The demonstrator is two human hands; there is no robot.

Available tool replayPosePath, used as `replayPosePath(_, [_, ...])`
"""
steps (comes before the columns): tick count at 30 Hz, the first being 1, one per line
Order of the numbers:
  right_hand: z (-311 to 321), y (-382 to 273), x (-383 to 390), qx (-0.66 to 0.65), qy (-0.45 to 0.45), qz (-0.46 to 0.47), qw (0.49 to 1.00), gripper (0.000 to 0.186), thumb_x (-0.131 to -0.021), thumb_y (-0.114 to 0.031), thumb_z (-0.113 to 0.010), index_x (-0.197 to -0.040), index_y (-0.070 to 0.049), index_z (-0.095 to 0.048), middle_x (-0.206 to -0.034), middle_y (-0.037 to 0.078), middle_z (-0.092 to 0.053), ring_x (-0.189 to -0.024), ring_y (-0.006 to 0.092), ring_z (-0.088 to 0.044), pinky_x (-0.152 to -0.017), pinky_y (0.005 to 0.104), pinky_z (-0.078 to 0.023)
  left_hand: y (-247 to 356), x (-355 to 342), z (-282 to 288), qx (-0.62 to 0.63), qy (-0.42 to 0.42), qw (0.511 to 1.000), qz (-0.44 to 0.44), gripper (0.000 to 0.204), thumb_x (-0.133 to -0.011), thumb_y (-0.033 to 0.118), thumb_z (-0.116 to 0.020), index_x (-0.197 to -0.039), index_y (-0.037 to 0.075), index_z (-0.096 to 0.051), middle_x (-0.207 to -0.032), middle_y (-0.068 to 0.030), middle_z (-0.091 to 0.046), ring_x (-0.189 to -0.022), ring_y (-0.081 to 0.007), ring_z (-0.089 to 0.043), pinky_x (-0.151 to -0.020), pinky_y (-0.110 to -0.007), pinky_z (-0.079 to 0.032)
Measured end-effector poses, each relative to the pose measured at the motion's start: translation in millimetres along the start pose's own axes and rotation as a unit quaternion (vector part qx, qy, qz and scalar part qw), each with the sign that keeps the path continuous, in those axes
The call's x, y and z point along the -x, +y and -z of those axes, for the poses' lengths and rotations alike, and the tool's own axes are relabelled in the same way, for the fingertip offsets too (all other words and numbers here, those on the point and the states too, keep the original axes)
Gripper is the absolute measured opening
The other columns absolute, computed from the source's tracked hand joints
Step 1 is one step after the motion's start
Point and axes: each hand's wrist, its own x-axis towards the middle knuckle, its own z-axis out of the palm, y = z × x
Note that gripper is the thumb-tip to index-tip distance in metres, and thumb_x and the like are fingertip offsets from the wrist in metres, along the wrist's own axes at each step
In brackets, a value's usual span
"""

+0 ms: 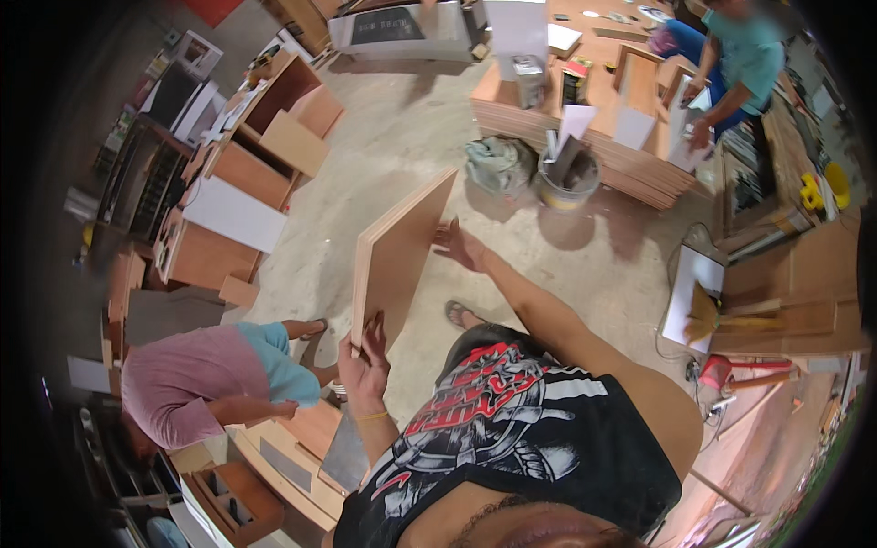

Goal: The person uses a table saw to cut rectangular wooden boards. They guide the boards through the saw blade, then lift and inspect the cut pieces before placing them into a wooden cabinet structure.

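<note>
I carry a stack of light-brown plywood panels (402, 260) on edge in front of my body, tilted, with layered lines along its edges. My left hand (367, 363) is closed round the lower near corner, fingers curled onto the face. At the farther side edge, my right hand (463, 248) grips the panels; some of its fingertips are hidden by the boards.
Wooden cabinets and boards (242, 205) line the left. A person in a pink shirt (183, 379) bends at the lower left. Ahead stand a bucket of offcuts (568, 178), a sack (500, 164) and a panel stack (630, 164), where another person (744, 64) works.
</note>
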Motion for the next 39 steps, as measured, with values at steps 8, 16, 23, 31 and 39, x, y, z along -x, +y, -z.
replayPosePath(8, [-2.4,-25.7,-178.0,-0.001,0.046,0.115,0.992,0.069,-0.1,-0.061,-0.047,-0.151,-0.015,-0.038,-0.149,-0.001,-0.05,-0.134,0.0184,-0.048,-0.11,0.0412,-0.04,94.6,-120.3,-78.9,0.067,0.012,0.995,0.078,0.048,-0.092,0.008,-0.06,-0.133,-0.014,-0.048,-0.132,-0.0261,-0.053,-0.102,-0.0293,-0.07,-0.082,-0.029,-0.066])
replayPosePath(16, [-104.4,-136.9,-303.6,-0.055,0.134,0.183,0.972,0.06,-0.101,-0.055,-0.048,-0.146,-0.014,-0.045,-0.136,0.002,-0.058,-0.122,0.0169,-0.057,-0.1,0.037,-0.048,135.0,-197.6,-179.0,-0.242,-0.202,0.948,-0.036,0.052,-0.105,0.048,-0.048,-0.119,-0.001,-0.059,-0.131,-0.0266,-0.058,-0.104,-0.0354,-0.07,-0.089,-0.046,-0.061])
replayPosePath(23, [-52.6,-228.4,-463.9,-0.155,0.068,0.231,0.958,0.057,-0.099,-0.054,-0.053,-0.137,-0.012,-0.052,-0.131,0.004,-0.061,-0.119,0.0225,-0.059,-0.099,0.0405,-0.051,221.8,-290.9,-140.8,-0.663,0.153,0.704,-0.205,0.062,-0.104,0.056,-0.043,-0.13,0.0,-0.052,-0.134,-0.0205,-0.06,-0.115,-0.0289,-0.065,-0.09,-0.043,-0.057])
replayPosePath(31, [5.8,-296.7,-588.1,-0.293,0.13,0.028,0.947,0.061,-0.097,-0.058,-0.05,-0.138,-0.012,-0.053,-0.138,0.009,-0.056,-0.127,0.0322,-0.053,-0.106,0.0531,-0.045,249.3,-467.6,-214.0,-0.452,0.015,0.682,-0.574,0.06,-0.107,0.022,-0.051,-0.156,-0.002,-0.026,-0.149,-0.0108,-0.049,-0.135,-0.0195,-0.046,-0.114,-0.034,-0.035])
replayPosePath(39, [59.1,-313.8,-649.1,-0.246,0.37,-0.114,0.889,0.058,-0.09,-0.055,-0.058,-0.134,-0.016,-0.059,-0.138,0.008,-0.059,-0.128,0.0302,-0.054,-0.105,0.0557,-0.044,306.9,-517.2,-350.5,-0.527,-0.082,0.647,-0.545,0.056,-0.104,0.021,-0.058,-0.151,-0.003,-0.04,-0.145,-0.0109,-0.054,-0.127,-0.0158,-0.054,-0.109,-0.031,-0.041])
